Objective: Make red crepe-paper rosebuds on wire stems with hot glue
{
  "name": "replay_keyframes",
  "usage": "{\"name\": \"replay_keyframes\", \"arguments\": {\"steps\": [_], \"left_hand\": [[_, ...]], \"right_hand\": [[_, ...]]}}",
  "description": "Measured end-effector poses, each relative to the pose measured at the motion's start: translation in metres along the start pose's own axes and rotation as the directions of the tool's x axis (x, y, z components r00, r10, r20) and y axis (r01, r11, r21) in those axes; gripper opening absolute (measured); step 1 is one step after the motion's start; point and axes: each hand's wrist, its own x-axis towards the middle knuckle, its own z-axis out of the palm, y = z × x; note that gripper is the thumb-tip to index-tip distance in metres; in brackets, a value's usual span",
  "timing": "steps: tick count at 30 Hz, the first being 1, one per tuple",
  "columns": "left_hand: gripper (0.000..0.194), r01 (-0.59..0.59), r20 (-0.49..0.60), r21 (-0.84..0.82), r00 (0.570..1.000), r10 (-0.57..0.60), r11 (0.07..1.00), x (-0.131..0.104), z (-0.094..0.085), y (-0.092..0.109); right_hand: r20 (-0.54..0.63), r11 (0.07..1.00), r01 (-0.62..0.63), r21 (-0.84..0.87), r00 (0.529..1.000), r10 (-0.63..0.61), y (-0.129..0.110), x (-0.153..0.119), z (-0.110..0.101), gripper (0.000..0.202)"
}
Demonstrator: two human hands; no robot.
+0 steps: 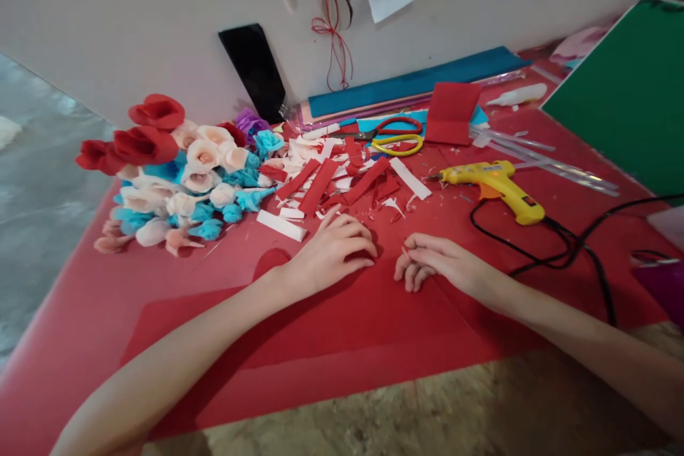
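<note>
My left hand [339,249] rests on the table at the far edge of a large red sheet [251,335]. Its fingers are bent but apart, with the thumb stretched to the right, and I see nothing held in it. To its right, my right hand [432,260] hovers low over the red material. Its thumb and forefinger are pinched together and the other fingers curl under; a tiny reddish bit may show at the tips, too small to name. A rounded red piece [271,261] lies by my left wrist. Red paper strips [319,185] and white scraps [410,178] lie just beyond.
Paper flowers [203,157] crowd the left. Scissors [398,146] lie behind the scraps. A yellow glue gun [496,182] sits at right, its black cord [593,228] trailing near my right forearm. A phone [255,71] leans on the wall; a green board [630,100] stands right.
</note>
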Motion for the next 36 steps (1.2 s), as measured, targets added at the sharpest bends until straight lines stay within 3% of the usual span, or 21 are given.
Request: {"name": "replay_keyframes", "arguments": {"steps": [10, 28, 36], "left_hand": [[0.009, 0.032, 0.049, -0.011, 0.998, -0.032, 0.999, 0.0026, -0.0007, 0.0032], [0.016, -0.016, 0.016, 0.070, 1.000, 0.015, 0.997, 0.0010, -0.0007, 0.0025], [0.015, 0.020, 0.025, 0.060, 0.999, -0.021, 0.998, 0.0023, 0.0028, 0.0031]], "right_hand": [[0.011, 0.998, 0.055, 0.008, 0.998, -0.055, 0.0023, -0.0034, -0.0012, 0.014], [-0.013, 0.999, 0.039, -0.037, 0.999, -0.039, -0.0030, -0.0066, 0.0003, 0.015], [-0.021, 0.999, 0.035, -0.022, 0.999, -0.035, -0.0007, -0.0044, -0.0003, 0.013]]}}
